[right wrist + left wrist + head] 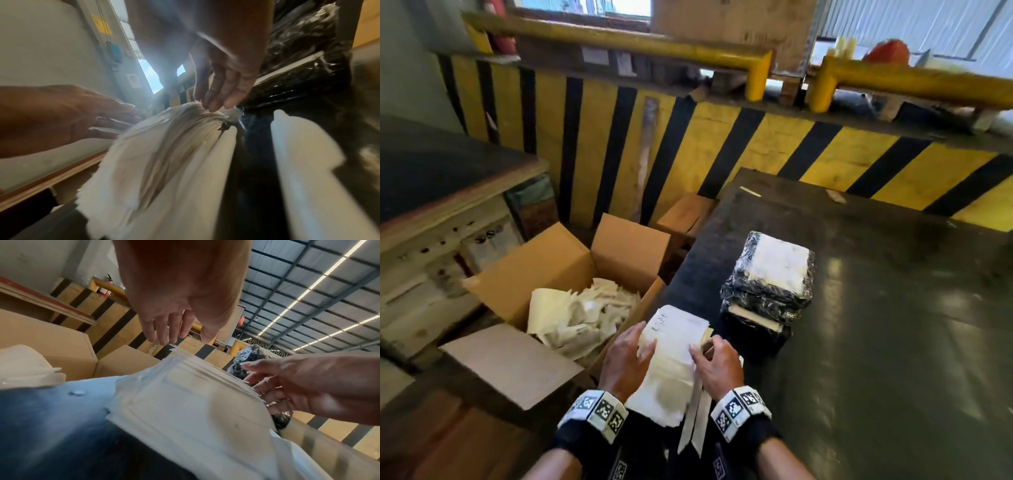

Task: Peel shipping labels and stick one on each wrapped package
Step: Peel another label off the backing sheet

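A thick stack of white shipping labels [674, 346] [185, 402] [164, 146] lies at the near left edge of the dark table [876, 308]. My left hand [643, 339] [174, 334] rests on the stack's left side with straight fingers. The fingertips of my right hand [705, 346] [213, 104] touch the stack's right far corner, and no pinch shows. Just beyond stand two packages wrapped in black film, one on the other. The top package [763, 301] carries a white label [779, 265]; the lower package [753, 329] shows a pale strip on its side.
An open cardboard box [619, 246] holding several crumpled backing papers [578, 318] stands left of the table. Two loose white strips [695, 428] hang off the table's near edge. A yellow-and-black striped barrier [722, 147] runs behind, and a bench [441, 178] is at the far left.
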The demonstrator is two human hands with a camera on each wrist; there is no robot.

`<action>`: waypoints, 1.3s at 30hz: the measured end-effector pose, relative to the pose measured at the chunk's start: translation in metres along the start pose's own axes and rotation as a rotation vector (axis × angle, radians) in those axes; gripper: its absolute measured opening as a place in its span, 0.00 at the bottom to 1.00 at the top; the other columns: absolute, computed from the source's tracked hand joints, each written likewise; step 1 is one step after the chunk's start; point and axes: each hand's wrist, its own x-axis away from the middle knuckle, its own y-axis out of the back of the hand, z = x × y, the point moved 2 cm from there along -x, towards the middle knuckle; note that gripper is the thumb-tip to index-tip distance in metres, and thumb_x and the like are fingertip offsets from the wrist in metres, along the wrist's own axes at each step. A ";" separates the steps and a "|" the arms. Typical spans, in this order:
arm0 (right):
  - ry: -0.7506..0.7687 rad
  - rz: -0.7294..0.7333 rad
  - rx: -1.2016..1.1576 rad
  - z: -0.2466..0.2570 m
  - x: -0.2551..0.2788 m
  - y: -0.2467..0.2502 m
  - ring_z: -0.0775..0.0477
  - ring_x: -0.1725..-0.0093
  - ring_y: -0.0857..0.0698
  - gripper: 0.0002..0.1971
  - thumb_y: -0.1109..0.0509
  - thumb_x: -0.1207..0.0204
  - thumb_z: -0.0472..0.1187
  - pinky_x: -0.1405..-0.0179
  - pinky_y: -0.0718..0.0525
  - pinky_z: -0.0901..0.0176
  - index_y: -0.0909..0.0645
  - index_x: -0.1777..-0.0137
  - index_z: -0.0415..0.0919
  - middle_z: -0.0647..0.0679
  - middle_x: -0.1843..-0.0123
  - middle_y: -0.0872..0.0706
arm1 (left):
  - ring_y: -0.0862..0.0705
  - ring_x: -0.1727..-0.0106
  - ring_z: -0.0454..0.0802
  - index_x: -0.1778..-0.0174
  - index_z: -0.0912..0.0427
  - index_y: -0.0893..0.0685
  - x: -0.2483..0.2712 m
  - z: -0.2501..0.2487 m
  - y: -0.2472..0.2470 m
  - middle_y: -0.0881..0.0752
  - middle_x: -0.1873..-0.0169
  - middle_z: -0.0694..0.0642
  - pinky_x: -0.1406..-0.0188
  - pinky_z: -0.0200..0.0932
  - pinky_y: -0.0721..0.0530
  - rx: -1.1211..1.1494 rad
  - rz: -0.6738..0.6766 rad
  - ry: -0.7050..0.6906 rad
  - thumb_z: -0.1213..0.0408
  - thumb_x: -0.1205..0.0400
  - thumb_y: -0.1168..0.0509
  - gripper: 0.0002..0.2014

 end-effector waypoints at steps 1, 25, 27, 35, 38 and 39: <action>-0.020 -0.005 -0.009 0.000 -0.004 -0.004 0.44 0.55 0.17 0.15 0.29 0.27 0.56 0.55 0.23 0.57 0.26 0.61 0.46 0.45 0.57 0.15 | 0.20 0.33 0.57 0.31 0.63 0.20 -0.007 0.002 -0.001 0.17 0.34 0.60 0.33 0.48 0.25 0.007 0.008 0.006 0.59 0.18 0.34 0.20; -0.001 -0.151 -0.091 0.005 -0.001 0.000 0.50 0.51 0.19 0.06 0.33 0.22 0.45 0.46 0.21 0.54 0.16 0.55 0.45 0.50 0.54 0.14 | 0.09 0.56 0.50 0.55 0.61 0.11 -0.036 -0.003 0.043 0.08 0.59 0.55 0.55 0.49 0.10 0.627 0.073 0.005 0.64 0.24 0.27 0.05; -0.004 -0.093 -0.326 0.021 0.005 0.015 0.53 0.56 0.16 0.12 0.35 0.19 0.44 0.51 0.20 0.58 0.14 0.59 0.40 0.49 0.58 0.11 | 0.09 0.54 0.53 0.53 0.62 0.11 -0.033 -0.020 0.050 0.08 0.57 0.56 0.52 0.53 0.10 0.730 0.106 0.008 0.64 0.24 0.28 0.07; -0.011 -0.035 -0.687 0.041 0.032 0.060 0.46 0.59 0.10 0.05 0.30 0.24 0.33 0.47 0.14 0.53 0.14 0.59 0.33 0.42 0.63 0.08 | 0.11 0.50 0.65 0.53 0.62 0.10 -0.022 -0.067 0.055 0.08 0.56 0.59 0.43 0.67 0.16 0.902 0.168 0.073 0.59 0.24 0.27 0.10; 0.028 -0.024 -0.692 0.047 0.043 0.074 0.49 0.61 0.10 0.04 0.29 0.25 0.32 0.55 0.15 0.62 0.14 0.58 0.30 0.39 0.62 0.08 | 0.12 0.58 0.49 0.54 0.58 0.10 -0.021 -0.075 0.057 0.07 0.60 0.52 0.56 0.48 0.14 0.877 0.149 0.056 0.59 0.24 0.28 0.08; 0.039 -0.017 -0.700 0.048 0.046 0.078 0.49 0.61 0.10 0.04 0.29 0.25 0.31 0.57 0.16 0.65 0.14 0.59 0.30 0.39 0.62 0.08 | 0.13 0.62 0.43 0.55 0.58 0.10 -0.021 -0.077 0.058 0.07 0.62 0.49 0.60 0.40 0.16 0.872 0.136 0.046 0.60 0.24 0.28 0.07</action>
